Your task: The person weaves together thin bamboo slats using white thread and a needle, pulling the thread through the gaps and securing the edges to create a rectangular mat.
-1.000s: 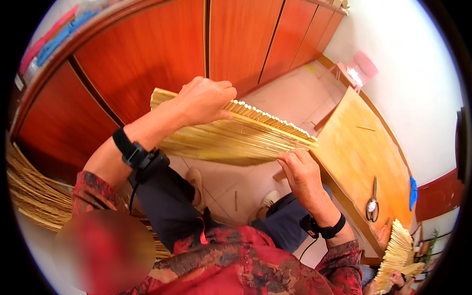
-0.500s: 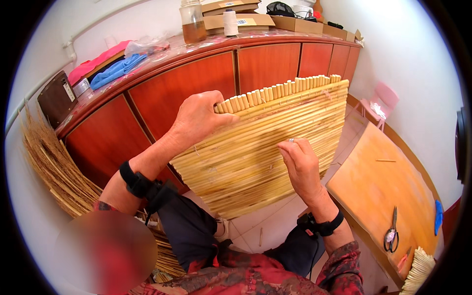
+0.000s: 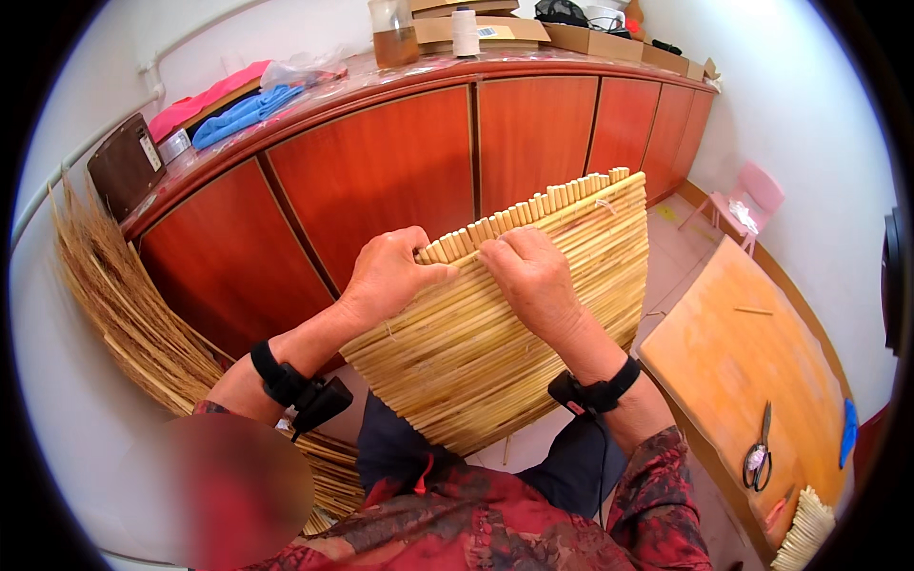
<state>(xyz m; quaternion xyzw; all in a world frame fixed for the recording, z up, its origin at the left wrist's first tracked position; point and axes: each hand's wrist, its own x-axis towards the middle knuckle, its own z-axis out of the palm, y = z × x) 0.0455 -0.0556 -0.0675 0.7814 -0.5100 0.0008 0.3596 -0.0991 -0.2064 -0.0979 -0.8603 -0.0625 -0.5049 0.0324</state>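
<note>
A panel of straw-coloured stalks, bound side by side, is held up in front of me at a tilt. Short cut stalk ends stand in a row along its far upper edge. My left hand grips the panel's upper left corner, thumb on the near face and fingers behind. Against the same edge, just right of it, my right hand is closed with fingertips pinched at the row of stalk ends. Whatever is between those fingertips is hidden. Small bits of pale thread show on the panel's face.
Beyond stands a red cabinet bearing a jar, a thread cone and cardboard boxes. Loose stalks lean at the left. On the right, a wooden board holds scissors; a pink chair stands behind.
My right hand has moved up and left from the panel's middle to its upper edge, near my left hand. The panel has shifted slightly lower and toward me.
</note>
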